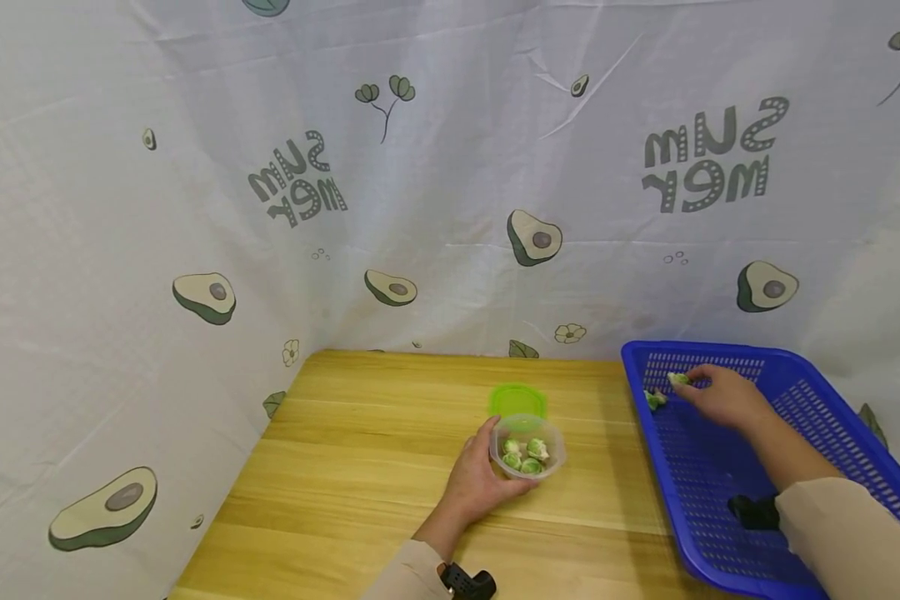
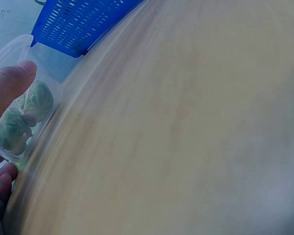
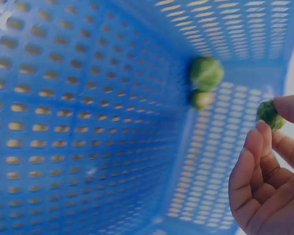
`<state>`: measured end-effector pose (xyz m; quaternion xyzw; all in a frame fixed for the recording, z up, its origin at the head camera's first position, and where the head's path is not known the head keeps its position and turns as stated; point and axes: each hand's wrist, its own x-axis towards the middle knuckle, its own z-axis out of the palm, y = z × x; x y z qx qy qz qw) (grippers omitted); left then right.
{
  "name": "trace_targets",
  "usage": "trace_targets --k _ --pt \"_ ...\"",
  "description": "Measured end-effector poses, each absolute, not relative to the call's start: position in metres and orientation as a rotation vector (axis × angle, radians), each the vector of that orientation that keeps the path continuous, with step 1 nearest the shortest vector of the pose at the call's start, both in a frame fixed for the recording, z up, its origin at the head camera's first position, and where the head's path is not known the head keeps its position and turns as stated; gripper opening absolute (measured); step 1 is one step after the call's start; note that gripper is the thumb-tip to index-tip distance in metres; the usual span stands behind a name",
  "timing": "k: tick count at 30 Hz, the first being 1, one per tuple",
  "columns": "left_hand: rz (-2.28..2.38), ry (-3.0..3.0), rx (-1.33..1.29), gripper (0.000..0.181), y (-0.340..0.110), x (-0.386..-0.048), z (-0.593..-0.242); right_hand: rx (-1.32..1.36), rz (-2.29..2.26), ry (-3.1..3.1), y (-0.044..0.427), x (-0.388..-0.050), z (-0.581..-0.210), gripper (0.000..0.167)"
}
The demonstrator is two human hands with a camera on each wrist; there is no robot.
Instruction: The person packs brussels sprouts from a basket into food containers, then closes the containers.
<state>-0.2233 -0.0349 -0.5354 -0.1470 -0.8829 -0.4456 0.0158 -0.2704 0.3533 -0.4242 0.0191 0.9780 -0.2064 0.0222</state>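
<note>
A clear round bowl [image 1: 558, 450] on the table holds several small green sprouts [image 1: 532, 467]. My left hand [image 1: 474, 483] grips the bowl's left side, the thumb along its near rim; the left wrist view shows the thumb and fingers around the bowl [image 2: 48, 83]. Over the far left part of the blue basket [image 1: 690, 542], my right hand [image 1: 727, 402] pinches one sprout [image 1: 678, 379] between thumb and fingers. In the right wrist view the pinched sprout [image 3: 270, 115] is beside the hand [image 3: 274, 181], and two others [image 3: 206, 73] lie in the basket's corner.
A bright green lid [image 1: 517, 400] lies on the wooden table [image 1: 345, 450] just behind the bowl. The basket stands at the table's right side. A white cloth [image 1: 450, 167] printed with avocados hangs behind the table and along its left.
</note>
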Motion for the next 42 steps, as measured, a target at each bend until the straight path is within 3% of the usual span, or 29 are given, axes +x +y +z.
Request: trace_targets --k 23,34,42 --pt "-1.382 -2.748 -0.458 0.11 -0.036 -0.223 -0.538 -0.12 -0.637 3.065 0.275 -0.223 -0.349 0.063" --pt "-1.375 -2.746 -0.459 0.11 -0.036 -0.223 -0.536 -0.158 -0.836 3.114 0.227 -0.192 -0.341 0.053" --pt "-1.402 -2.738 -0.475 0.109 -0.036 -0.224 -0.538 -0.2 -1.015 3.096 0.189 -0.178 -0.357 0.045"
